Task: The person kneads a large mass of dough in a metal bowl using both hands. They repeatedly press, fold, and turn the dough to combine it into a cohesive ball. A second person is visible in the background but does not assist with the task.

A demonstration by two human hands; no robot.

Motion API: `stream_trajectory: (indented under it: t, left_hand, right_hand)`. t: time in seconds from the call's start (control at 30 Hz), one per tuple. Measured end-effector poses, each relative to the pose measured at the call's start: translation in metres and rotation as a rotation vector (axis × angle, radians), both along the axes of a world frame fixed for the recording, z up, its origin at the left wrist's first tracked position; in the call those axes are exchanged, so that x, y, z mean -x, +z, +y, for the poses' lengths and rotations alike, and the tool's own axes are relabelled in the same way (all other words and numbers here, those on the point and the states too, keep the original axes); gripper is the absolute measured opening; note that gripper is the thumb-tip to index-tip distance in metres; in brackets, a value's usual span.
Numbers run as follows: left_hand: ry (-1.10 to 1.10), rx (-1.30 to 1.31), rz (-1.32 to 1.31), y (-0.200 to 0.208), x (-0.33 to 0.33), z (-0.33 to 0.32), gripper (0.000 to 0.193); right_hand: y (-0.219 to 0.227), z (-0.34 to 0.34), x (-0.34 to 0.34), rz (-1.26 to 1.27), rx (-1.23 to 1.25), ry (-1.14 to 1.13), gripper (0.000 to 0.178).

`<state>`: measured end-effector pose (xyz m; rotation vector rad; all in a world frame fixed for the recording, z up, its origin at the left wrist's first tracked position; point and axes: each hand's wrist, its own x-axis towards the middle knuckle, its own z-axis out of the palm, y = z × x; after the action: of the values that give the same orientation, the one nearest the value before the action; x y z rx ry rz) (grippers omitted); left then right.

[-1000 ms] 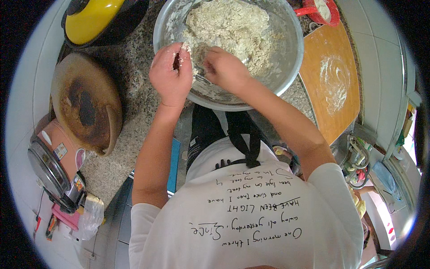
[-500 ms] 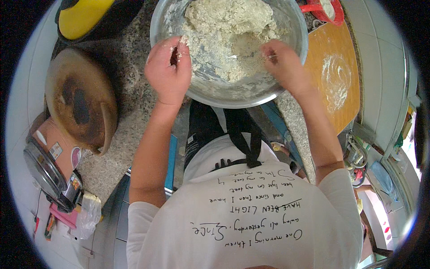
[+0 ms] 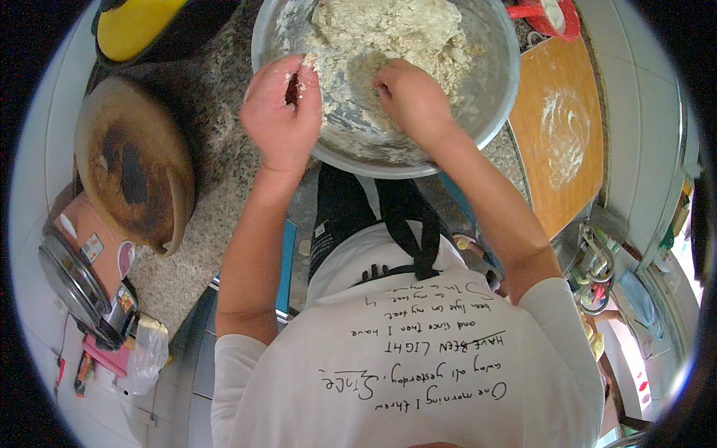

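Speckled counter (image 3: 213,179): bowl (image 3: 494,89) between brown vessel (image 3: 134,168) and board (image 3: 536,78) (floury).

- This is a kitchen; whether it belongs to a home or a shop cannot be told for certain.
- A speckled stone counter (image 3: 216,142) runs beside pale wall tiles (image 3: 635,89).
- A big metal bowl (image 3: 489,112) holds crumbly dough (image 3: 388,26).
- A wooden board (image 3: 556,210), dusted with flour-like white powder (image 3: 565,134), lies just to the right of the bowl.
- A red scoop (image 3: 525,12) near the board holds more white powder.
- What look like a round brown pan (image 3: 134,164), scorched in the middle, and a black-and-yellow pot (image 3: 142,30) stand at the left.
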<state>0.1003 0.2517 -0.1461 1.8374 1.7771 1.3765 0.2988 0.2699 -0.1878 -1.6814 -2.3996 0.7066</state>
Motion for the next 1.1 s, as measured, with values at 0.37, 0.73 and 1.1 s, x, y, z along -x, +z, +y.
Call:
stream_trajectory:
  t: [0.37,0.73,1.1]
  left_hand:
    - [-0.001,0.005,-0.002,0.002,-0.006,0.006,0.014]
    - [-0.011,0.084,-0.003,0.007,-0.009,0.009,0.013]
    - [-0.027,0.067,0.003,0.006,-0.015,0.009,0.014]
  right_hand:
    - [-0.006,0.004,0.003,-0.101,0.013,0.132,0.01]
    - [0.022,-0.019,-0.047,0.105,0.025,-0.142,0.012]
    - [0.052,-0.039,-0.026,0.212,0.262,0.134,0.012]
